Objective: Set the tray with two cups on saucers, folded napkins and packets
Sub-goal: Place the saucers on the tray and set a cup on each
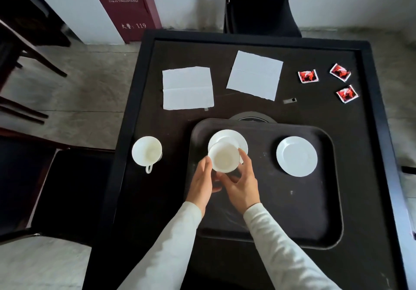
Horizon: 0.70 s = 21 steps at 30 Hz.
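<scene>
A dark tray (315, 211) lies on the table in front of me. Two white saucers rest on it: one at the left (234, 137), one at the right (296, 156). Both my left hand (201, 185) and my right hand (242, 182) grip a white cup (224, 157), held just over the near edge of the left saucer. A second white cup (146, 150) stands on the table left of the tray, its handle toward me. Two unfolded white napkins (187, 88) (255, 74) lie flat beyond the tray. Three red packets (308, 76) (340, 72) (347, 93) lie at the far right.
The dark table (371, 154) has a raised rim. A round black inset (253, 117) peeks out behind the tray. A small grey scrap (289, 100) lies near the right napkin. Dark chairs stand at the far side (261, 8) and to my left (67, 188). A maroon box (125, 6) stands against the wall.
</scene>
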Each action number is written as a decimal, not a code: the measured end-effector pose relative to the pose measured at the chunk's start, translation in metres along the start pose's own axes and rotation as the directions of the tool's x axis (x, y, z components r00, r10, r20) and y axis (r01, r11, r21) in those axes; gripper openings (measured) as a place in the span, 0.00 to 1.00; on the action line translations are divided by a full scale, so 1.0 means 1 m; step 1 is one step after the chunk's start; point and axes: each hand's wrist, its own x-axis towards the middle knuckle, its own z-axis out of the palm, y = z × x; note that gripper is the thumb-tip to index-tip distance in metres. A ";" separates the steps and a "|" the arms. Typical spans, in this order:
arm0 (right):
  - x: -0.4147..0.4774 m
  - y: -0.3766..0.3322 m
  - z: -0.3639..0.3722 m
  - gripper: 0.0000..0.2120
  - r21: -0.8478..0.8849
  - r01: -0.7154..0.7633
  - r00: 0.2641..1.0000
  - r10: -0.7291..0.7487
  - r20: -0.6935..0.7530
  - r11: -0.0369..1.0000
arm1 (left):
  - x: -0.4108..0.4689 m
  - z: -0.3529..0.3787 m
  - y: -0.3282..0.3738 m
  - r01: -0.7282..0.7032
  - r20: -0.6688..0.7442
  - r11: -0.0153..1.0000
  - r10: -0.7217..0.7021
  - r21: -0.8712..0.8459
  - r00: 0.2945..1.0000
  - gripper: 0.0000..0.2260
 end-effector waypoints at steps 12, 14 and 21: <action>0.033 0.003 -0.009 0.38 -0.002 -0.023 1.000 0.023 0.013 1.000 | 0.035 0.015 0.004 0.072 -0.017 0.994 -0.073 -0.077 0.997 0.09; 0.036 0.002 -0.010 0.38 0.009 -0.021 1.000 0.021 0.014 1.000 | 0.038 0.016 0.004 0.071 -0.018 0.994 -0.073 -0.085 0.997 0.09; 0.038 0.003 -0.014 0.39 0.018 -0.012 1.000 0.012 0.023 1.000 | 0.042 0.020 0.005 0.068 -0.011 0.995 -0.069 -0.072 0.998 0.10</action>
